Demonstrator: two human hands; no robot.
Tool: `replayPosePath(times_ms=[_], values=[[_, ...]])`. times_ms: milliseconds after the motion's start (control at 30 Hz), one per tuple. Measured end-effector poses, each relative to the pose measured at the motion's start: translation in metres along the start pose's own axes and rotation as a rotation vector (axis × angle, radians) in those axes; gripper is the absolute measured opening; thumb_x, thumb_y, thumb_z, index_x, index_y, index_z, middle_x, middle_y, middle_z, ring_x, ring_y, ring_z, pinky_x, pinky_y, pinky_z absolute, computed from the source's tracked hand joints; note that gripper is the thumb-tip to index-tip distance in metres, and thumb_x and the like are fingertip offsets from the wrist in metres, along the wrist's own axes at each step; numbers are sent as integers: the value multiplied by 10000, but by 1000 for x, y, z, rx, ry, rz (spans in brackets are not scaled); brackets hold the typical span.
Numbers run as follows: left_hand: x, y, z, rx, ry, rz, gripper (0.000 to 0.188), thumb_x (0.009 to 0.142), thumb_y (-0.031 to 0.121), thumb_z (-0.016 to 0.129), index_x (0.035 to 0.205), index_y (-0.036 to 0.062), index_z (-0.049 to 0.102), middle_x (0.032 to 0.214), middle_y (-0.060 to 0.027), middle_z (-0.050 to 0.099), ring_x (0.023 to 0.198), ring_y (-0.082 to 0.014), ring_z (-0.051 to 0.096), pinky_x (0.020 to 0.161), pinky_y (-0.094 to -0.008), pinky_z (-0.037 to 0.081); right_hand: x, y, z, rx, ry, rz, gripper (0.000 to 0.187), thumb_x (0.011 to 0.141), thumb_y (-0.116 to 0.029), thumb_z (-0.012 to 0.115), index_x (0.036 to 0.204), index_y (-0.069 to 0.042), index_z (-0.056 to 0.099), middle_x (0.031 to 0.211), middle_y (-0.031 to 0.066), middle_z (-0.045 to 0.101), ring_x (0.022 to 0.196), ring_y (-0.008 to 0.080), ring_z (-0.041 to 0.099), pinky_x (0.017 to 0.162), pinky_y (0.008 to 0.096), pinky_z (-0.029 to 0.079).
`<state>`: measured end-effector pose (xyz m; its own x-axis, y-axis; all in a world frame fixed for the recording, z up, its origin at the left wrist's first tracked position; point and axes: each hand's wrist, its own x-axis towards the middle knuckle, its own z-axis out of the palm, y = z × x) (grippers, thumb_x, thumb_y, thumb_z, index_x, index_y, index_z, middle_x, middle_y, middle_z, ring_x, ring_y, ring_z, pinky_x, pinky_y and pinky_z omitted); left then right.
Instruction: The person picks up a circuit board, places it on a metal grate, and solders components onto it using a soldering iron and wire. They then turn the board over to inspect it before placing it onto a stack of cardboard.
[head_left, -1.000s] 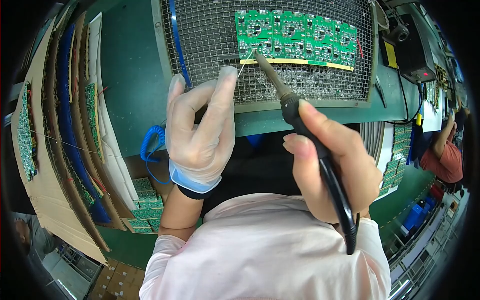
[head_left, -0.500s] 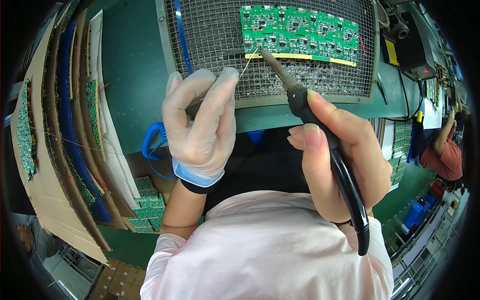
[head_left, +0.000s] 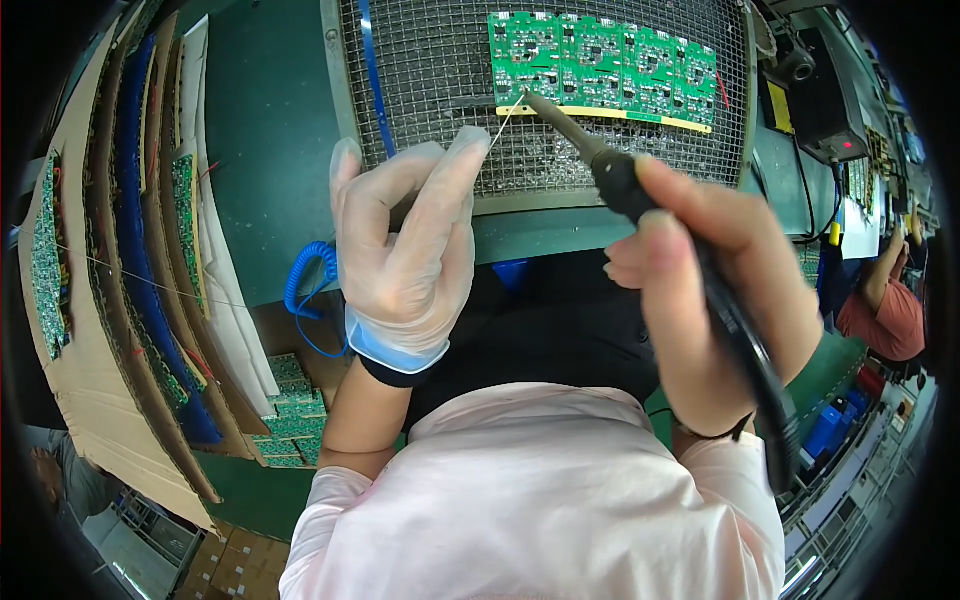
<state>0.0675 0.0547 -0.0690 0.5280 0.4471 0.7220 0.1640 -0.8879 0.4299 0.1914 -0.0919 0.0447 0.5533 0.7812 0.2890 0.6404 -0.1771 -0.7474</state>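
A green circuit board panel [head_left: 605, 68] with a yellow lower edge lies on a wire mesh rack [head_left: 440, 90] at the top of the view. My right hand [head_left: 715, 290] grips a black soldering iron [head_left: 620, 185], and its tip touches the board's lower left edge. My left hand [head_left: 405, 245], in a clear glove with a blue cuff, pinches a thin solder wire [head_left: 503, 128] that reaches up to the iron's tip.
Cardboard trays [head_left: 90, 330] holding green boards and blue sheets stand at the left. A stack of green boards [head_left: 285, 410] and a blue coiled cord [head_left: 305, 285] lie on the green bench. Another person in a red shirt [head_left: 885, 315] works at the right.
The board and rack have shifted right and slightly up in the view. Both hands followed, and the iron's tip and the solder wire stay at the board's lower left edge.
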Motion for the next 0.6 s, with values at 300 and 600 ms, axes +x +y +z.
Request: replayPosePath(times_ms=[300, 600], values=[[4, 5, 0, 16, -15, -64, 344, 818, -67, 748, 1106, 119, 776, 963, -27, 724, 872, -158, 673, 1050, -511, 436, 10, -1, -3, 80, 65, 160, 196, 973, -65, 633, 1107, 68, 685, 752, 102, 703, 609, 122, 668, 590, 219, 551], [-3, -3, 4, -39, 42, 0, 545, 746, -90, 707, 1244, 129, 729, 1050, -21, 675, 885, -194, 630, 1033, -569, 417, -5, -3, 1, -33, 44, 63, 205, 970, -36, 614, 1129, 82, 668, 794, 120, 722, 659, 135, 692, 673, 238, 568]])
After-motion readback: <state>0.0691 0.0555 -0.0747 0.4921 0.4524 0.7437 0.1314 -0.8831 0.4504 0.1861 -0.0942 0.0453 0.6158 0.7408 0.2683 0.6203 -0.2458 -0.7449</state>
